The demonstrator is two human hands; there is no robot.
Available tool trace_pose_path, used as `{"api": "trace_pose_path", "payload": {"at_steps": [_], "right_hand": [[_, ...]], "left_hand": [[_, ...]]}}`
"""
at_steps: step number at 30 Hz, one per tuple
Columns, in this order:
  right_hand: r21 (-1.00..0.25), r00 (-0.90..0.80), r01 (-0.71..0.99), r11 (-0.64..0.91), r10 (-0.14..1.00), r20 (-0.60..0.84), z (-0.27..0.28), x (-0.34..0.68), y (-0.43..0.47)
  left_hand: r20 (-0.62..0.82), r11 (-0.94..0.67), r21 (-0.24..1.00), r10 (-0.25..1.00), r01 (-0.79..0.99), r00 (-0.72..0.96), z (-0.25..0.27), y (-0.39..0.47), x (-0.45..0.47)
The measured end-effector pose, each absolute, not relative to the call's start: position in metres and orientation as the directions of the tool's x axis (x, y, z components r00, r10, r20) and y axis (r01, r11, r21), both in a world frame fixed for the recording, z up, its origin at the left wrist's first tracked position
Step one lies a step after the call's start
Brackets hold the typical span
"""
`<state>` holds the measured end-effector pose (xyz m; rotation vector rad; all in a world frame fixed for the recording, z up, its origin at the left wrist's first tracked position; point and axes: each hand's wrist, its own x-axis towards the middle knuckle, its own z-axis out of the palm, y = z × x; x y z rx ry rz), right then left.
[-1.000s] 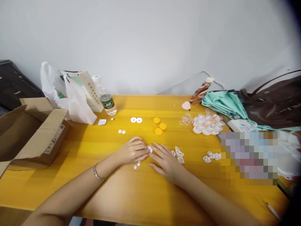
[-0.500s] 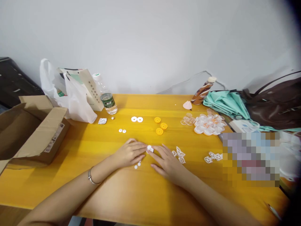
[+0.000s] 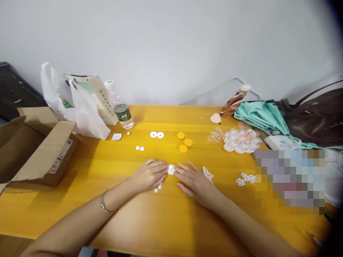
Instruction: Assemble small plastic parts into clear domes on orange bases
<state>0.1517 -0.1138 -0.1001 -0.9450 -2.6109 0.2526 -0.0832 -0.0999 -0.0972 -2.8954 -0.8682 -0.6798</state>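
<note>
A white disc (image 3: 171,169) with a small raised centre lies on the table between my two hands. My left hand (image 3: 150,175) rests to its left, palm down, fingers stretched out and the fingertips touching the disc's edge. From the right, my right hand (image 3: 195,181) reaches in with fingers spread, and its fingertips meet the disc's right edge. Small white discs (image 3: 155,190) lie just below my left hand. Beside my right hand is a white openwork piece (image 3: 207,173), partly covered by the fingers. Several similar openwork pieces (image 3: 244,179) lie farther right.
Beyond the hands lie orange discs (image 3: 183,149), white rings (image 3: 160,135) and smaller white discs (image 3: 142,149). Clear round pieces (image 3: 216,135) adjoin a pile of clear-and-orange cases (image 3: 241,141). A cardboard box (image 3: 60,157) and a water bottle (image 3: 123,116) stand left; a brown bottle (image 3: 234,101) stands back right.
The white disc now shows more fully between the fingertips. My right hand has shifted slightly right and its fingers have spread, covering part of the nearby openwork pieces.
</note>
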Motion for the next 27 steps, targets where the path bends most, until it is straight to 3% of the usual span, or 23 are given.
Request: {"api": "trace_pose_path", "payload": {"at_steps": [10, 27], "right_hand": [[-0.266, -0.709, 0.598, 0.756, 0.654, 0.263, -0.101, 0.148, -0.111], [-0.278, -0.699, 0.613, 0.739, 0.672, 0.244, -0.099, 0.147, -0.110]], "left_hand": [[0.500, -0.822, 0.223, 0.558, 0.524, 0.662, -0.106, -0.091, -0.081], [0.479, -0.821, 0.219, 0.561, 0.527, 0.675, -0.107, -0.089, -0.077]]}}
